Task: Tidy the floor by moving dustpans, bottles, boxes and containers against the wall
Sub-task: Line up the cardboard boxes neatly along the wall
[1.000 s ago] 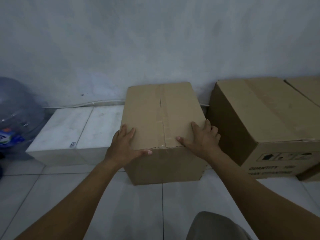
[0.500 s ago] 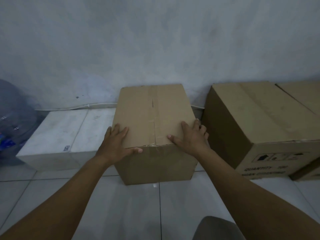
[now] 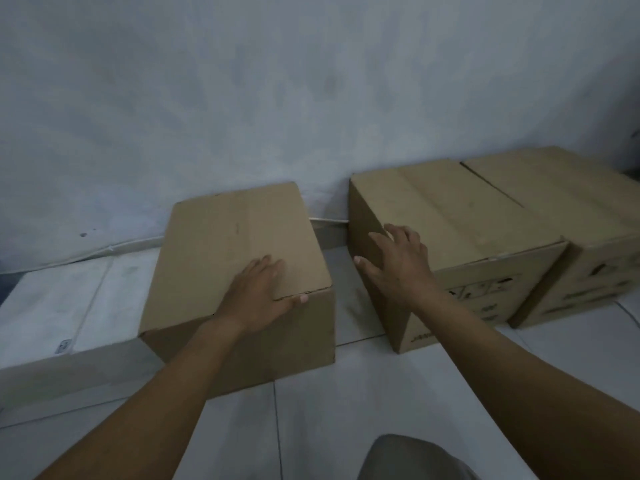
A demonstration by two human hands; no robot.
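l hand flat on small box, prob steadying it at wall; r hand, fingers spread, at big box corner.

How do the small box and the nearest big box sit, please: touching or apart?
Apart; the head view shows floor between small box and big box.

A floor gap lies open at 3 o'clock of the small box. The white box blocks 9 o'clock, the wall 12.
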